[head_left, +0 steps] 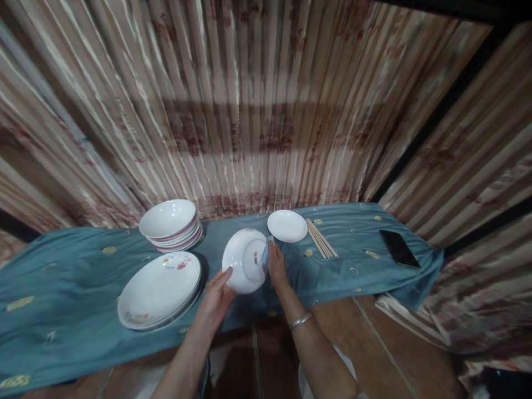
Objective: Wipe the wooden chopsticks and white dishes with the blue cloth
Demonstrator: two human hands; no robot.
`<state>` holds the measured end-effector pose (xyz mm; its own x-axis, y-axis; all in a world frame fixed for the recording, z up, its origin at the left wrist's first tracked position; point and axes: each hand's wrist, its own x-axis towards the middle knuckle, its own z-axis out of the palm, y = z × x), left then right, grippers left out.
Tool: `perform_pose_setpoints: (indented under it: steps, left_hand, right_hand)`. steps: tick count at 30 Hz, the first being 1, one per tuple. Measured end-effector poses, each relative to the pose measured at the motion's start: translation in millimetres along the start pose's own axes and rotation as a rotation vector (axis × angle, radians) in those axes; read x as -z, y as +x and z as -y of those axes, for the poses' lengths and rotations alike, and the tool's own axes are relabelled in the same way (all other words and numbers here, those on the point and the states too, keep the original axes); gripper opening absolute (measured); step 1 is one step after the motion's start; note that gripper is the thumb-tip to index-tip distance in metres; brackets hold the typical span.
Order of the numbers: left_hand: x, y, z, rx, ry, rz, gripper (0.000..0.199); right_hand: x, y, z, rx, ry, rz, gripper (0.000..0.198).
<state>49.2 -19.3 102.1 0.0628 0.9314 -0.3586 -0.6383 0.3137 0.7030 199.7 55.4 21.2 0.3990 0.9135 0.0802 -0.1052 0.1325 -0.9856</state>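
Note:
A small white plate (244,261) is tilted up over the near side of the table, its underside with a red and dark mark turned toward me. My left hand (220,288) grips its lower left rim, thumb on the underside. At the right rim, my right hand (276,263) is closed on a pale bluish cloth (265,256) pressed against the plate; most of the cloth is hidden by the fingers. Just behind lies another small white plate (287,226), with several wooden chopsticks (321,239) beside it on the right.
Stacked white bowls (168,220) stand at the back left, and oval plates with flower patterns (160,291) are piled in front of them. A black phone (399,248) lies far right on the blue-green tablecloth (83,277). A pleated curtain (257,111) hangs behind.

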Motion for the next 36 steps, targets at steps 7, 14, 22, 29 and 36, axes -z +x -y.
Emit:
perform_pose_setpoints:
  steps: [7, 14, 22, 29, 36]
  left_hand:
    - [-3, 1, 12, 0.061, 0.004, 0.022, 0.049]
    - [-6, 3, 25, 0.105, 0.000, 0.053, 0.047]
    - [-4, 8, 26, 0.103, -0.022, 0.111, 0.057]
    - [7, 14, 26, 0.091, -0.039, 0.101, 0.055]
    - [17, 18, 22, 0.093, -0.025, 0.083, 0.043]
  right_hand:
    - [19, -7, 21, 0.011, -0.182, -0.065, 0.042]
    - [24, -12, 14, 0.091, -0.423, 0.002, 0.054]
    - [6, -30, 14, 0.521, -0.715, 0.132, 0.056]
    - [3, -46, 25, 0.644, -0.772, 0.329, 0.053]
    - [10, -72, 42, 0.595, -0.729, 0.515, 0.050]
